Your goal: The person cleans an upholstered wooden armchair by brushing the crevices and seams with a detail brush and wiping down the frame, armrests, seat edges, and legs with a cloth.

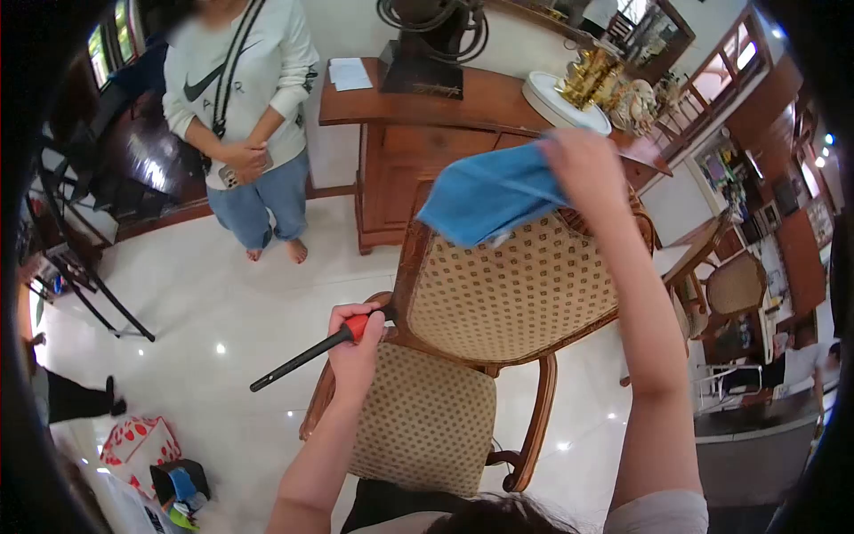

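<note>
My left hand [358,343] is closed round a brush with a black handle [301,359] and a red band, its dark tip against the wooden frame of the chair back. A blue cloth [489,191] hangs from my right hand [587,178], which is raised and slightly blurred over the top of the chair back. Below the cloth is the patterned backrest [507,294] of the wooden armchair. The patterned seat [422,418] lies nearer to me, with a carved armrest [536,418] on its right.
Behind the chair stands a wooden cabinet [391,111] with a dark sculpture base, papers and gold ornaments. A person [240,107] stands at the upper left, hands together. Bags and a dark bin [181,485] are at the lower left. More chairs [737,285] stand right.
</note>
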A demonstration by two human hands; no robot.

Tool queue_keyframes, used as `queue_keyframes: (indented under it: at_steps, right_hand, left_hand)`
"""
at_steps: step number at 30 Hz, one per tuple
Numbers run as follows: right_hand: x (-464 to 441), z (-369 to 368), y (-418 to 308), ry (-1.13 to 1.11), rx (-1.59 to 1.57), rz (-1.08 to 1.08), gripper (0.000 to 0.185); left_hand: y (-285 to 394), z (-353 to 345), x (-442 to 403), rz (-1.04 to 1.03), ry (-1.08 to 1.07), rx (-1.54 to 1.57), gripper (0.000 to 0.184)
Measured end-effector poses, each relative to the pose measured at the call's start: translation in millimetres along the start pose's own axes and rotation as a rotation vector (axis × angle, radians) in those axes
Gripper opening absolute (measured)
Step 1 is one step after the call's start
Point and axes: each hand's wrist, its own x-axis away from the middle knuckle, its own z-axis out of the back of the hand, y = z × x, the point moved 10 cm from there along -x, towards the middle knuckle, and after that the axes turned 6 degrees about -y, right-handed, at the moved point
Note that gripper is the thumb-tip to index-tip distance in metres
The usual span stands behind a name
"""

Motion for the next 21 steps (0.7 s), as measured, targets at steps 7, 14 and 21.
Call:
queue_keyframes:
  at_steps: [7,14,21]
  right_hand:
    - [-25.6,-87.8,-89.7,-0.237,0.118,0.068,0.025]
    - [8.6,-13.4,-17.3,0.116,0.130,0.047,0.028]
    - [82.1,12.5,25.7,0.364,0.195,-0.306,0.034]
  left_hand:
    - [-18.0,-42.7,12.5,0.053,-0.098,-0.042,0.016]
    - [-15.4,-37.9,14.9,0.053,-0.112,-0.111,0.018]
    - [-18.5,-43.2,18.6,0.041,-0.073,-0.163,0.018]
